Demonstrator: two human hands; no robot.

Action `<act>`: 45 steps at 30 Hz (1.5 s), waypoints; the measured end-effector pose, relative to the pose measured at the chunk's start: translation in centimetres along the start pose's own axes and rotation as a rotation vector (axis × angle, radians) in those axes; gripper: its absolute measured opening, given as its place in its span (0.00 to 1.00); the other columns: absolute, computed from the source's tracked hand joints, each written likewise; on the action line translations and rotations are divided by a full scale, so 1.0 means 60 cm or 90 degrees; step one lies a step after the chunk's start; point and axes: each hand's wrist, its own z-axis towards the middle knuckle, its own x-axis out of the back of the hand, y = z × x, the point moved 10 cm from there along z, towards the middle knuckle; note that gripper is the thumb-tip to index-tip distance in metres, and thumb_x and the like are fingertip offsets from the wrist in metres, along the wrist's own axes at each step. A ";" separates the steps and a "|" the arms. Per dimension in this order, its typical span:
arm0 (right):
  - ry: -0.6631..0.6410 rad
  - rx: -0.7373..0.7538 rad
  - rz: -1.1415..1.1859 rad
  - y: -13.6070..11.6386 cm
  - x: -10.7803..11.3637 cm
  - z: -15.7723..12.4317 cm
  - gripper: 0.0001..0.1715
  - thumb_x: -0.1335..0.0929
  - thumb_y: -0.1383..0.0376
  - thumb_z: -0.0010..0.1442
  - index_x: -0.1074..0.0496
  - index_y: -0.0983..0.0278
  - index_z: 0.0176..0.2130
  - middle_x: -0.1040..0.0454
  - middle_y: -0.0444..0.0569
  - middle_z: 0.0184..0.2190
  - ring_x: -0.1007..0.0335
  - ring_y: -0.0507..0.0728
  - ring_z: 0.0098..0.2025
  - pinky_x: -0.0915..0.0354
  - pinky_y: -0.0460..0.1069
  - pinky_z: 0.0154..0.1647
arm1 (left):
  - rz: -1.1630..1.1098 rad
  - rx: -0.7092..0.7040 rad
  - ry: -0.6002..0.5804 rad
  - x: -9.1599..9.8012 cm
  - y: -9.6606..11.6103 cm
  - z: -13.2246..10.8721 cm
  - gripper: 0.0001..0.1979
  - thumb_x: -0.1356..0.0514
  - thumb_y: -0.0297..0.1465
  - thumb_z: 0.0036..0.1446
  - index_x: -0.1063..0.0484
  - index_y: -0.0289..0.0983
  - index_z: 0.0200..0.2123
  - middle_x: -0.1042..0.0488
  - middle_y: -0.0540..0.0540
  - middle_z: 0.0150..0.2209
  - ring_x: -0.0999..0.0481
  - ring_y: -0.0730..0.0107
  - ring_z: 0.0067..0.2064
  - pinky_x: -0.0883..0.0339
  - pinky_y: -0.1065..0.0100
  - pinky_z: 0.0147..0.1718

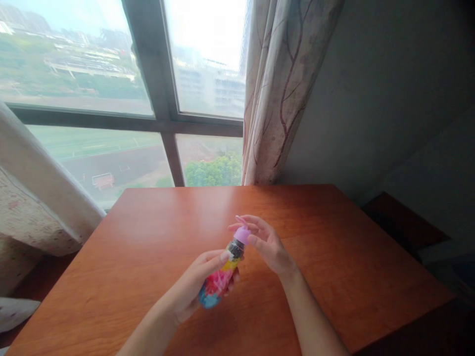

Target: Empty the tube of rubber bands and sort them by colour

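Note:
My left hand [202, 277] is wrapped round a bottle [220, 280] with a blue, red, pink and yellow body and a dark neck. The bottle leans, its top pointing up and to the right, over the table. A lilac cap [242, 235] with a small loop sits on its top end. My right hand [270, 244] is closed about this cap, thumb on the near side and fingers behind it. Part of the bottle is hidden by my left thumb and palm.
A reddish-brown wooden table [148, 237] lies beneath my hands. Behind it stands a window with a grey frame [159, 89]. Patterned curtains [285, 74] hang on both sides, and a dark wall [363, 99] is at the right. A lower brown surface [406, 220] shows beyond the table's right edge.

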 end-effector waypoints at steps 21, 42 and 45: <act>0.089 0.001 -0.106 0.029 0.029 0.011 0.26 0.25 0.54 0.53 0.27 0.60 0.49 0.26 0.47 0.41 0.29 0.56 0.42 0.33 0.49 0.44 | 0.325 -0.140 0.144 0.016 0.043 0.003 0.20 0.37 0.47 0.54 0.25 0.34 0.33 0.27 0.48 0.26 0.31 0.71 0.27 0.40 0.72 0.26; 0.066 -0.037 0.047 0.045 0.001 0.011 0.14 0.28 0.60 0.60 0.26 0.61 0.46 0.23 0.51 0.47 0.27 0.58 0.49 0.34 0.54 0.54 | 0.565 -0.271 0.256 0.029 0.083 -0.012 0.17 0.42 0.41 0.60 0.23 0.35 0.43 0.23 0.50 0.31 0.28 0.67 0.32 0.38 0.73 0.31; 0.078 -0.036 0.031 0.052 0.001 0.026 0.14 0.30 0.59 0.62 0.27 0.61 0.47 0.24 0.51 0.49 0.28 0.58 0.50 0.34 0.55 0.54 | 0.569 -0.254 0.258 0.029 0.078 -0.007 0.18 0.44 0.42 0.61 0.24 0.35 0.42 0.23 0.50 0.32 0.28 0.67 0.33 0.38 0.73 0.33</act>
